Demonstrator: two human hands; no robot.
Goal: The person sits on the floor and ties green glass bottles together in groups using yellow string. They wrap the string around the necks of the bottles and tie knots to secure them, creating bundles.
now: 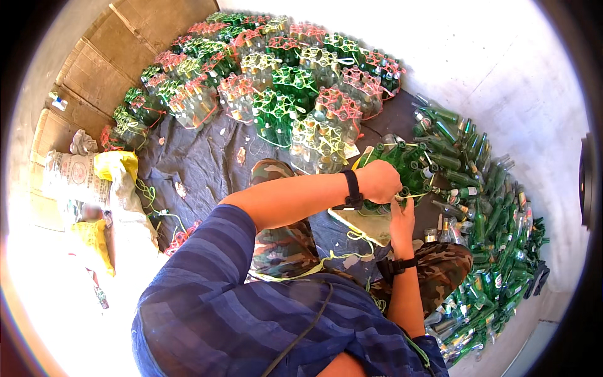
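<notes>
Left hand: curled over the near side of a bottle cluster; its fingertips are partly hidden, so I cannot tell what they grip.
Right hand: narrow, thumb and fingertips pinched on a pale green cord, just below the left hand.
Bottle cluster: green glass, directly beyond both hands, its near part covered by the left hand.
Pale flat piece: left of the right hand, below the cluster; its material is unclear.
Loose bottles: a wide heap, mostly green and lying down, right of the hands; the nearest ones crowd the cluster's right side.
Tied bundles: upright clear and green bottles, necks laced with red, yellow and green, beyond and left of the hands; the nearest bundle blocks the space just beside the cluster.
Slack cord: across the lap, closer to the body than the hands.
Dark sheet: spread over the floor, left of the hands.
Sacks: white and yellow, far left of the hands, near brown cardboard.
</notes>
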